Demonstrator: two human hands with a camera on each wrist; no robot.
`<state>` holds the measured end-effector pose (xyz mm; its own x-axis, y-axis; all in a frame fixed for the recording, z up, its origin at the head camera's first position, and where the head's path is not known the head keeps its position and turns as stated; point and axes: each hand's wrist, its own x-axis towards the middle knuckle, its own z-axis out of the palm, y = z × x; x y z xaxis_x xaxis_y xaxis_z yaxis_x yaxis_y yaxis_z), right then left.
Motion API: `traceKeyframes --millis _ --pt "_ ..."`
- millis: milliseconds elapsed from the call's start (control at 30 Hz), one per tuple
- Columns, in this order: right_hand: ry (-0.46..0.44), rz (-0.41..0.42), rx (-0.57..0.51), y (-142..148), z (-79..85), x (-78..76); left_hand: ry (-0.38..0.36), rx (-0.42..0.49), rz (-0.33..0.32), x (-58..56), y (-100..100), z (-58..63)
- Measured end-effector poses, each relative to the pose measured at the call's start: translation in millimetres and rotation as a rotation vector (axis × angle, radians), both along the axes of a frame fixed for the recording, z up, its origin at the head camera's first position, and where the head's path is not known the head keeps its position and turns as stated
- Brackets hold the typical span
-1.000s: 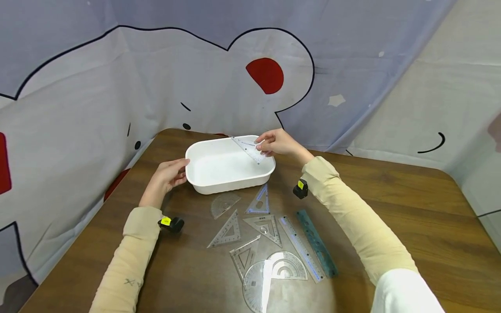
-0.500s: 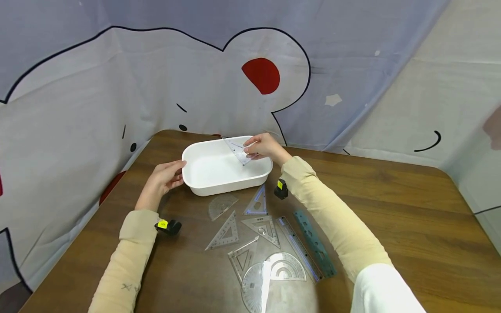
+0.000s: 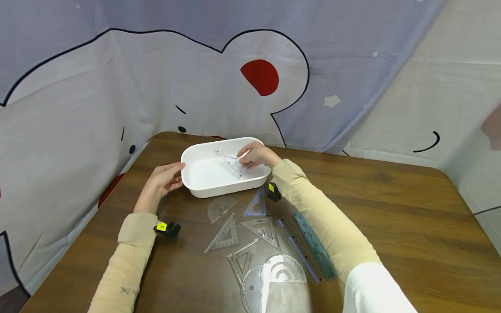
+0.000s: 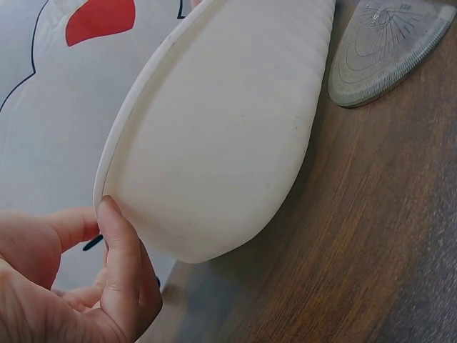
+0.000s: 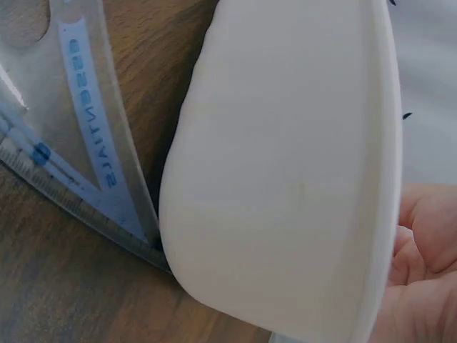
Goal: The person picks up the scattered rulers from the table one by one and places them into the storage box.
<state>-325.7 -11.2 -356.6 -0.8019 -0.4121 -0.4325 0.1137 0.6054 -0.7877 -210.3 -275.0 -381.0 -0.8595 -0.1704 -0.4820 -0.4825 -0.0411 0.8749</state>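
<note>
A white oval plastic tub [image 3: 207,191] stands on the table. My left hand [image 3: 161,180] pinches its left rim between thumb and finger; the left wrist view shows this left hand [image 4: 93,279] at the edge of the tub [image 4: 214,128]. Inside the tub, near its right end, my right hand [image 3: 256,155] holds a clear set square [image 3: 231,164], tilted, one long edge sloping toward the front. In the right wrist view the tub's wall [image 5: 285,164] hides the set square and most of the right hand [image 5: 425,264].
In front of the tub lie several clear set squares, including one with blue edges [image 3: 256,204], a small protractor [image 3: 220,208], larger protractors [image 3: 287,269], a clear ruler [image 3: 299,252] and a teal ruler [image 3: 315,245]. A printed cloth [image 3: 176,78] hangs behind the table.
My right hand has moved left and down into the tub with the set square. The left hand keeps its hold on the rim.
</note>
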Motion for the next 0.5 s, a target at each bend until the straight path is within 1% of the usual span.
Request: traceKeyframes --millis 100,233,300,400,467,500 --pt "0.001 0.044 0.036 -2.0 -2.8 0.7 0.004 0.005 0.001 -0.2 0.2 0.0" --pt "0.026 0.106 0.063 -4.5 -7.1 2.2 0.009 0.000 -0.004 -0.6 0.6 -0.3" --pt "0.027 0.120 0.068 -6.1 -8.4 3.8 0.009 -0.001 -0.005 -0.7 0.7 -0.2" --pt "0.012 0.116 0.088 -9.2 -8.4 5.9 0.014 0.010 -0.001 -0.6 0.9 0.4" --pt "0.007 0.125 0.115 -9.8 -12.1 3.0 0.015 0.018 0.002 -0.8 1.1 0.7" --pt "0.014 0.145 0.113 -10.3 -23.0 -6.8 0.015 0.021 0.003 -0.9 1.3 0.8"
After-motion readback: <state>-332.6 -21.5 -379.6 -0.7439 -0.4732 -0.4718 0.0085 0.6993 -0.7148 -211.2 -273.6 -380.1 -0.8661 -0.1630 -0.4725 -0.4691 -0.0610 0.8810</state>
